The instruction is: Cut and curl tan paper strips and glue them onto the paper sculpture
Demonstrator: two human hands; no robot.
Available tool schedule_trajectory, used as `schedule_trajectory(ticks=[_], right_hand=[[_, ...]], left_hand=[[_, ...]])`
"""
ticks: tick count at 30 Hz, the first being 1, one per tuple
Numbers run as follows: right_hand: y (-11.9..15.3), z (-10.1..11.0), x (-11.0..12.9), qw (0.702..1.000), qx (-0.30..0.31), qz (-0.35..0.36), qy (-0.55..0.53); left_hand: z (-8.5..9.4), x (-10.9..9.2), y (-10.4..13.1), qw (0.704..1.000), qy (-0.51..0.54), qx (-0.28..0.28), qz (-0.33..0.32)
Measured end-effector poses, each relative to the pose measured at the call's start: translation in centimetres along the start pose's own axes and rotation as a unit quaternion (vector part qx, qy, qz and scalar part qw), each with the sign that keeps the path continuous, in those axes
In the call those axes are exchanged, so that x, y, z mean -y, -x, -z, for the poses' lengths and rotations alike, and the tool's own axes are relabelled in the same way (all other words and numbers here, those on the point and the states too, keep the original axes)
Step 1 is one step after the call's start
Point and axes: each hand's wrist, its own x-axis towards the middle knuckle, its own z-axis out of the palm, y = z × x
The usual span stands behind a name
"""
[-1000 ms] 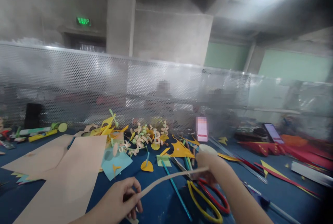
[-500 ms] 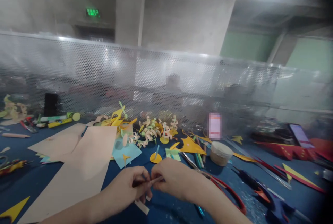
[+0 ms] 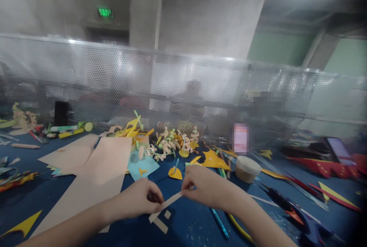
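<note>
A narrow pale paper strip (image 3: 172, 200) stretches between my two hands, low over the blue table. My left hand (image 3: 143, 197) pinches it near its lower left end, thumb and fingers pressed together. At the upper right end, my right hand (image 3: 200, 186) grips it between thumb and fingertips. Just beneath lie a short paper strip (image 3: 161, 226) and a small paper square (image 3: 168, 214). Beyond my hands sits a yellow paper piece (image 3: 175, 173) with a light blue stick standing up from it.
Large pale paper sheets (image 3: 97, 178) cover the left. Curled paper pieces (image 3: 169, 143) lie along the back before a perforated metal screen (image 3: 120, 75). To the right are a tape roll (image 3: 248, 169), a blue glue gun (image 3: 304, 216) and a phone (image 3: 340, 150). A teal pen (image 3: 220, 223) lies near my right forearm.
My hands have drawn apart, and the strip between them now shows stretched out. A small paper square has come into sight below. The view has shifted slightly.
</note>
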Motion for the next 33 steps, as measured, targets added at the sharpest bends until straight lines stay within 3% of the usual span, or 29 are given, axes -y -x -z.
schedule_trajectory(ticks=[6, 11, 16, 20, 24, 33], right_hand=[[0.0, -0.5, 0.6, 1.000, 0.004, -0.023, -0.011], [-0.5, -0.9, 1.2, 0.997, -0.041, -0.041, -0.041], [-1.1, -1.3, 1.4, 0.990, -0.063, -0.040, -0.120], [-1.5, -1.8, 1.3, 0.977, -0.060, -0.028, -0.201], [-2.1, -2.6, 1.2, 0.950, -0.057, -0.037, -0.306], [-3.4, -4.2, 1.9, 0.868, -0.137, -0.076, -0.471]], left_hand=[[0.0, 0.2, -0.6, 0.997, 0.049, -0.047, 0.021], [-0.1, -0.2, -0.7, 0.990, 0.106, -0.088, 0.019], [-0.3, -0.1, -0.8, 0.980, 0.157, -0.124, 0.004], [-0.4, 0.0, -1.0, 0.959, 0.212, -0.186, -0.004], [-0.4, -0.4, -0.8, 0.934, 0.280, -0.221, -0.020], [-0.9, -1.8, 0.1, 0.881, 0.370, -0.290, -0.053]])
